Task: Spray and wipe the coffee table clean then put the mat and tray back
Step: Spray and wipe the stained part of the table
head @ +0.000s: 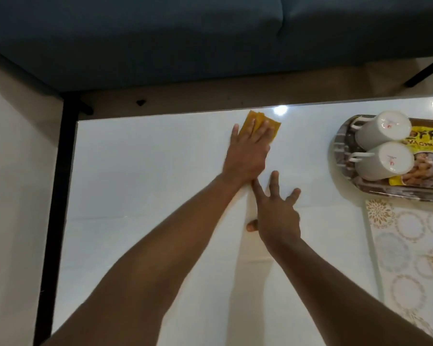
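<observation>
1. Black metal framing [58, 196] ran down the left edge of the glossy white bench [148, 196], with a dark blue sofa [160, 33] beyond its far edge.
2. The left hand [246, 151] lay flat, fingers straight and together, pressing a folded yellow cloth [260, 122] onto the bench near the far edge.
3. The right hand [276, 213] rested on the bench just behind the left wrist, fingers spread apart and straight, holding nothing.
4. A bright light reflection [280, 110] shone on the bench just right of the cloth.
5. At the far right stood an oval tray [340, 143] carrying two white mugs [383, 129], upside down side by side, and a yellow snack packet [425, 156].
6. A patterned mat [415, 245] with gold and pale rings lay just in front of the tray, along the bench's right side.
</observation>
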